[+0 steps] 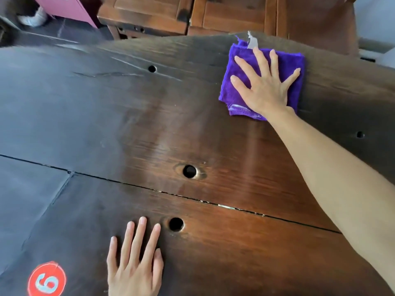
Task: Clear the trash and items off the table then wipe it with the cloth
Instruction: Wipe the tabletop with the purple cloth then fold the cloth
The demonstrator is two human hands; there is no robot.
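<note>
A folded purple cloth (239, 82) with a white tag lies near the far right edge of the dark wooden table (128, 124). My right hand (265, 86) presses flat on the cloth with its fingers spread and straight, arm stretched across the table. Near the front edge, my left hand (134, 261) rests flat on the bare wood, fingers straight, holding nothing. No trash or loose items show on the tabletop.
The tabletop has several round holes (189, 171) and a seam running across it. A red round sticker with a number (47, 279) sits at the front left. A wooden cabinet (171, 13) stands behind the table, a pink box (66, 7) at the far left.
</note>
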